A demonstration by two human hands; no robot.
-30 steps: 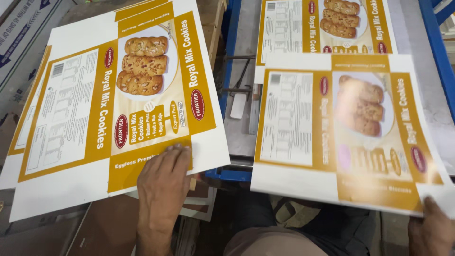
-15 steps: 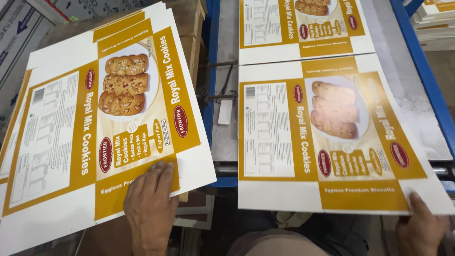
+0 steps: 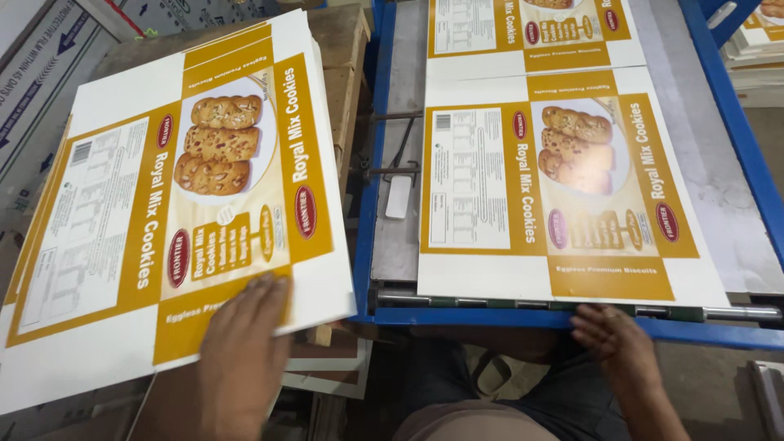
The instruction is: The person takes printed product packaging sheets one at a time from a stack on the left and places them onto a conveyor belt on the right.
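My left hand (image 3: 238, 359) lies flat on the near edge of a printed carton sheet (image 3: 122, 220), white and mustard yellow with a picture of cookies, which tops a stack at the left. My right hand (image 3: 614, 339) hovers at the near edge of a second, identical sheet (image 3: 563, 180) lying flat on the grey metal machine bed (image 3: 719, 188); its fingertips touch the roller bar there, holding nothing. A third sheet (image 3: 531, 33) lies further along the bed, partly overlapped by the second.
The bed has blue steel rails (image 3: 739, 122) on both sides and a metal roller (image 3: 735, 313) at the near end. Cardboard boxes (image 3: 41, 57) stand at the far left. More printed sheets (image 3: 763, 33) are stacked at the far right. My legs show below.
The sheet on the machine bed has slid away from me along the bed. My right hand has let go of its corner and moved left to the roller. My left hand stays on the stack.
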